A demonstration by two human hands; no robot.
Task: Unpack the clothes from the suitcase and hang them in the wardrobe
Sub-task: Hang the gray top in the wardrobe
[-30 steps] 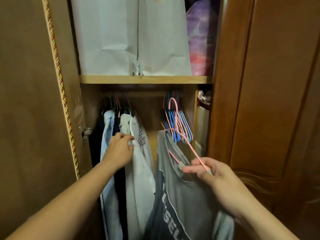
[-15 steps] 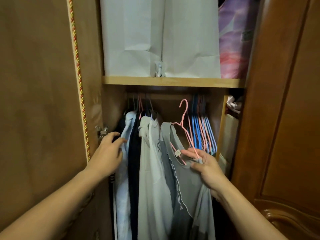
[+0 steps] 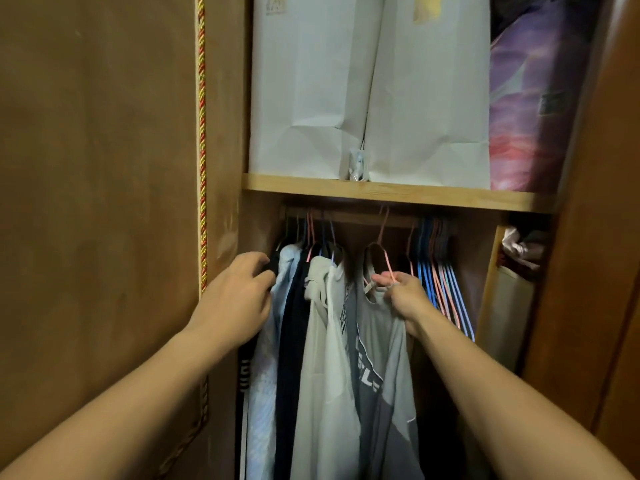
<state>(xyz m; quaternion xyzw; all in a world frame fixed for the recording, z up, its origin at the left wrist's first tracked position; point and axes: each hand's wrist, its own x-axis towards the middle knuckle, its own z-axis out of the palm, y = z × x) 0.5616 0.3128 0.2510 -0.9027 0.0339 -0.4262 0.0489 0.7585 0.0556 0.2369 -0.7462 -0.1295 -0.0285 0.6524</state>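
Pink wire of the hanger [image 3: 380,249] is carrying the grey top [image 3: 379,341] at the centre of the frame, and its hook is reaching up to the rail [image 3: 349,216] under the wooden shelf [image 3: 398,195]. Whether the hook is fully seated over the rail cannot be told; that stretch is sitting in shadow.

The right hand [image 3: 403,296] is pinching the hanger's sloping arm together with the neckline of the grey top, thumb and fingertips closed on them. The left hand [image 3: 239,299] is lying at centre left with its fingers curled against the hung clothes [image 3: 294,323], pressing into their left edge beside the wardrobe wall; whether it is gripping cloth or only pushing is not clear. A gap is showing between that bundle and the grey top, and the bunch of empty hangers [image 3: 440,271] is hanging just to the right of the right hand.

Judgement: the step in hand is seating this garment on the rail. To do it well, the person should be checking that the hook is sitting over the rail before loosening the pinch, keeping it clear of the empty hangers' hooks, and levelling the shoulders so the top is not sliding off. The suitcase is out of view, so the remaining load cannot be assessed.

White paper bags [image 3: 367,91] are standing on the shelf above.
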